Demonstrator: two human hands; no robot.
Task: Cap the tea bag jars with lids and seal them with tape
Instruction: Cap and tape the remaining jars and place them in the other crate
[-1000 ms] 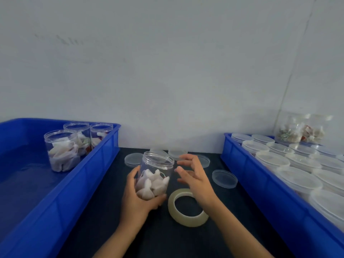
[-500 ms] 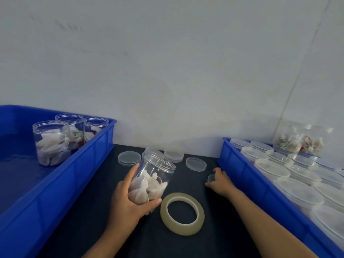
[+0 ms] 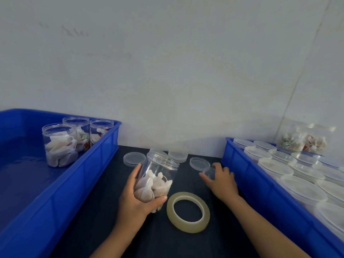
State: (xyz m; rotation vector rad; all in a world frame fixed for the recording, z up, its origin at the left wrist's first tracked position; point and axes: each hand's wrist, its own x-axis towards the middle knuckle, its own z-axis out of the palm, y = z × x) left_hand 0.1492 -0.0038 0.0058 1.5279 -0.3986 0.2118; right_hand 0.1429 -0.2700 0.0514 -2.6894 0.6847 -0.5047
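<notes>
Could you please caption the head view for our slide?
Left hand grips an open tea bag jar while right hand picks up a lid.

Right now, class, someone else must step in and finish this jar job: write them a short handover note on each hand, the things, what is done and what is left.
Left hand: grips an open tea bag jar, tilted, above the dark table.
Right hand: fingers curled on a clear lid beside the right blue bin.
Tape roll: lies flat on the table between the hands, untouched.
More loose lids lie at the back of the table.
Done: the right bin holds many lidded jars.
Left: cap and tape the held jar, then the three open jars in the left blue bin.
</notes>
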